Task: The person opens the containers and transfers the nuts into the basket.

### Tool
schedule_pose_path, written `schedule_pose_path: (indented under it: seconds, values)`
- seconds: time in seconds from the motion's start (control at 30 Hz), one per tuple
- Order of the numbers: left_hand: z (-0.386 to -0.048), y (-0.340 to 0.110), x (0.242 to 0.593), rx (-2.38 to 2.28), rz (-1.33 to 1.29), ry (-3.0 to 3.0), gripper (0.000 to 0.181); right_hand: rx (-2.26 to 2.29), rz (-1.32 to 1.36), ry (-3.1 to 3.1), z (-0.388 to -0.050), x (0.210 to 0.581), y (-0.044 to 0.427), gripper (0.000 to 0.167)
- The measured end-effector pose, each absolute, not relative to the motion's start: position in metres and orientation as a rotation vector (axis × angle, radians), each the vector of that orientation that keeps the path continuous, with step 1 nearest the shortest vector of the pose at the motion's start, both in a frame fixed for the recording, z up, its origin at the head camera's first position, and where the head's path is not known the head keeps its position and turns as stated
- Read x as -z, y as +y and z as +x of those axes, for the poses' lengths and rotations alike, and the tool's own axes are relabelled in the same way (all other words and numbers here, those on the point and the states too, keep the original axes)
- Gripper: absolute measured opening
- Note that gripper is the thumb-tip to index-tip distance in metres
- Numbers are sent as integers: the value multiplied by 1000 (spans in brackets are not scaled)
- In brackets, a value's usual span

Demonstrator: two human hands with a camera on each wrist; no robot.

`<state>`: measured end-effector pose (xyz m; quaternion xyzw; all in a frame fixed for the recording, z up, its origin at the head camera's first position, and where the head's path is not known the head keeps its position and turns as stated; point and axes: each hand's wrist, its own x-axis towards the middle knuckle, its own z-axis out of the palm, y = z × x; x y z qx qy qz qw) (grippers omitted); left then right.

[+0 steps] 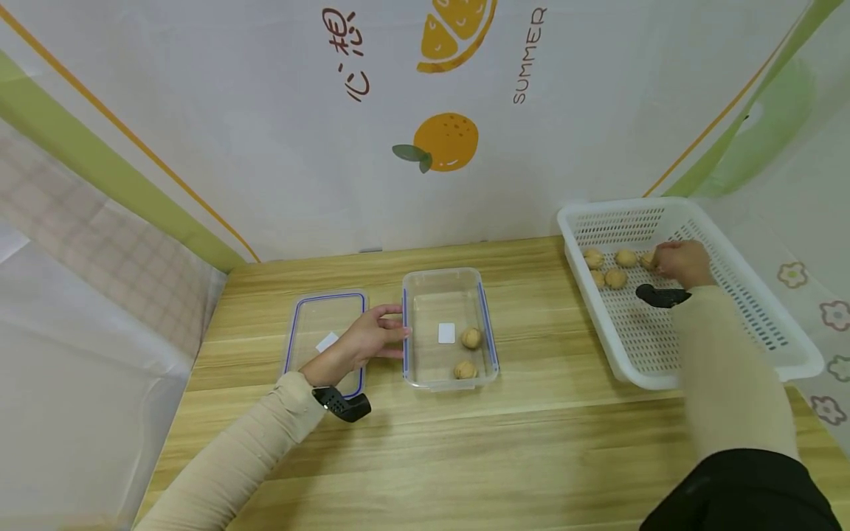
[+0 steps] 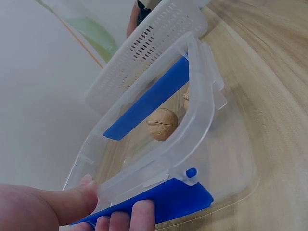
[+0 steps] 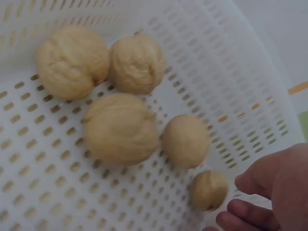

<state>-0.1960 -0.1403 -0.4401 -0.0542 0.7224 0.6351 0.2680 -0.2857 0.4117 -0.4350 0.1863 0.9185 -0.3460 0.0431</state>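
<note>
A clear plastic food container (image 1: 425, 295) with blue side clips stands on the table, two walnuts (image 1: 471, 338) inside it. My left hand (image 1: 368, 335) grips its left wall: in the left wrist view the thumb is at the rim and the fingers lie against the blue clip (image 2: 180, 199). Over at the right, my right hand (image 1: 684, 263) reaches into a white perforated plastic basket (image 1: 637, 346) holding several walnuts. Its thumb and fingers are parted beside the nearest walnut (image 3: 209, 190), with a small gap showing in the right wrist view.
The container's clear lid (image 1: 325, 313) with a blue seal lies flat on the wooden table (image 1: 465, 457), partly under my left forearm. A white printed curtain (image 1: 285, 169) hangs behind the table's back edge.
</note>
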Motion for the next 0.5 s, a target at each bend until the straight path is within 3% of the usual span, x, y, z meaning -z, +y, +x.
schedule_pose_path:
  seconds: [0.5]
  values:
    - [-197,-141,440,-1716,-157,1935,61,978,210,2997,-299,373,398,48]
